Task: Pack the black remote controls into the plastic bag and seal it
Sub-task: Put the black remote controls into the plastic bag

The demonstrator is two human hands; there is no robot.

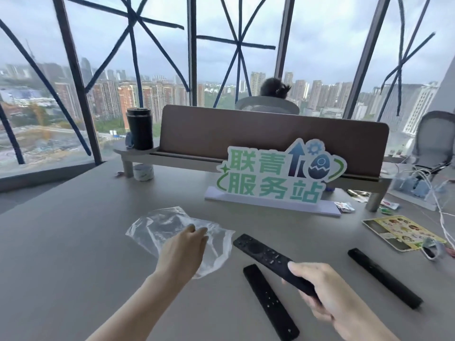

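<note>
In the head view, a grey table [73, 242] is filling the lower frame, and a crumpled clear plastic bag [157, 226] is lying flat on it near the centre. The left hand [183, 252] is reaching in from 7 o'clock and resting on the bag's right half, fingers loosely curled against the film; whether they are actually pinching it cannot be told. At 3 o'clock from the bag, the right hand [327, 291] is gripping the near end of a slim black remote control with buttons facing up [263, 258], thumb on top and fingers wrapped beneath, its far end pointing toward 10 o'clock, just beside the bag's edge. A second black remote control [269, 301] is lying on the table just below it, running from 11 to 5 o'clock. A third black remote control [384, 278] is lying well apart at the right. At 12 o'clock from the bag, a green-lettered standing sign [275, 175] is sitting before a brown desk divider [209, 129], with a black tumbler [139, 129] at 11 o'clock and a yellow printed leaflet [398, 232] at 2 o'clock.
</note>
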